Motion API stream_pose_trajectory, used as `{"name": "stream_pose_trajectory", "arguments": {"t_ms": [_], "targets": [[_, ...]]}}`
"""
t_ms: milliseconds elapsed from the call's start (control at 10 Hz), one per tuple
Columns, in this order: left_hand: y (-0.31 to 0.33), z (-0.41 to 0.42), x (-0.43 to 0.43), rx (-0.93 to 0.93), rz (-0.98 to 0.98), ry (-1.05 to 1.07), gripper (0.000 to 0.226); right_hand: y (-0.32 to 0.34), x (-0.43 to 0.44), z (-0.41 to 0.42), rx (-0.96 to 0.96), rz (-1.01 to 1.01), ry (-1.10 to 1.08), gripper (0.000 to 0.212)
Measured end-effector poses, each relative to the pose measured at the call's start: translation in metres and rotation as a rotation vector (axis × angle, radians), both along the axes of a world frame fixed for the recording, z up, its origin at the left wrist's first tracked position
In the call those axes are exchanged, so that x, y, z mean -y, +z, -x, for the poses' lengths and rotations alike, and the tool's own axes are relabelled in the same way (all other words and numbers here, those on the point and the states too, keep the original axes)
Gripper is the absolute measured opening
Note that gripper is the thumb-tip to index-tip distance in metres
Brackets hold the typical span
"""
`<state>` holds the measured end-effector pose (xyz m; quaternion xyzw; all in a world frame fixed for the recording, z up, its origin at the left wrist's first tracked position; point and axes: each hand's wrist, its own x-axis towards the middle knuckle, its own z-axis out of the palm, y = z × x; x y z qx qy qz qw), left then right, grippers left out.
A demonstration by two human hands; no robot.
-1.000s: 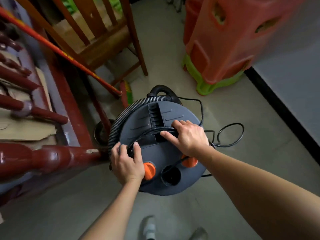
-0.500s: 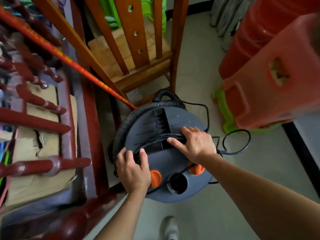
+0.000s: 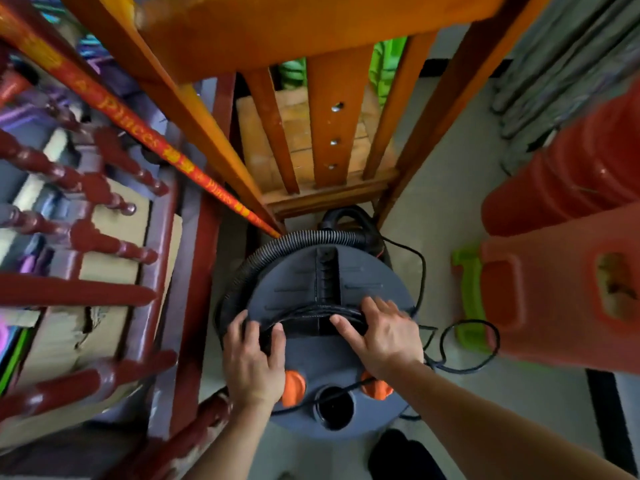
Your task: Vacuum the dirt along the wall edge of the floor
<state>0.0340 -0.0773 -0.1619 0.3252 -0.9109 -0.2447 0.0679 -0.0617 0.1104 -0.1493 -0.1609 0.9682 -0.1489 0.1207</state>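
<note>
A round grey vacuum cleaner (image 3: 367, 282) stands on the pale floor, seen from above, with two orange clips (image 3: 294, 388) near me. Its black ribbed hose (image 3: 277, 247) curves round the lid's left and far edge. A black power cord (image 3: 460, 344) lies wound over the lid's handle and loops onto the floor at the right. My left hand (image 3: 254, 358) grips the cord bundle at the lid's left edge. My right hand (image 3: 381, 334) lies over the handle, its thumb and fingers pinching the cord there. No dirt shows in this view.
A wooden chair (image 3: 332, 140) stands just beyond the vacuum. A red pole (image 3: 138, 133) leans across from the upper left. Dark red turned-wood furniture (image 3: 86, 237) crowds the left. Stacked red plastic stools (image 3: 554, 299) stand at the right, beside a black baseboard strip (image 3: 602, 410).
The view has swung forward and closer, so the chair now fills the top. The vacuum sits nearer the chair legs. Both hands stay on the cord at the lid.
</note>
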Motion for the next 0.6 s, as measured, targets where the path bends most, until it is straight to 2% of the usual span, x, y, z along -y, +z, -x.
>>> {"name": "stream_pose_trajectory", "arguments": {"t_ms": [300, 400, 500, 600], "targets": [[0.002, 0.005, 0.000, 0.019, 0.002, 0.023, 0.058, 0.002, 0.002, 0.009, 0.000, -0.027, 0.071, 0.069], [0.007, 0.009, 0.000, 0.089, -0.024, 0.036, 0.061, 0.005, 0.001, 0.015, 0.073, -0.039, 0.071, 0.071], [0.009, 0.006, 0.000, 0.156, -0.017, -0.016, 0.052, 0.014, -0.001, 0.020, 0.297, -0.065, 0.110, 0.064], [0.012, 0.003, 0.004, 0.256, -0.008, -0.063, 0.051, 0.051, -0.009, 0.035, 0.334, 0.009, 0.112, 0.061]]}}
